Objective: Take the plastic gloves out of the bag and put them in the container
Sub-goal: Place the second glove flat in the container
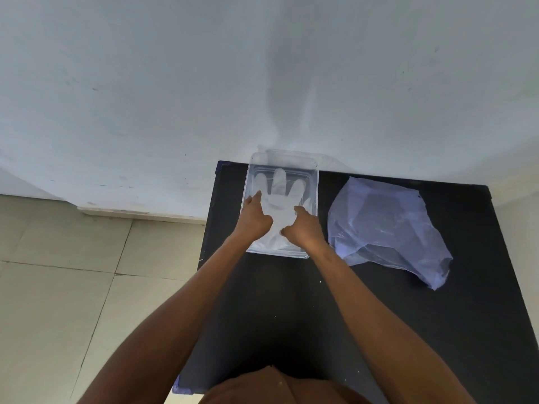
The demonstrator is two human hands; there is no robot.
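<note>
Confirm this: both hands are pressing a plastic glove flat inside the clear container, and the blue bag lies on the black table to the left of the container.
One thing is wrong: the blue bag lies to the right of the clear container, not the left, as the head view shows. The rest holds: left hand and right hand rest on the plastic glove inside it, on the black table.

Bare black table (320, 316) lies open at six o'clock of the clear container (313, 185). At its three o'clock a narrow bare strip separates it from the crumpled bag (388, 228). At twelve, the wall (262, 83) blocks passage just behind.
</note>
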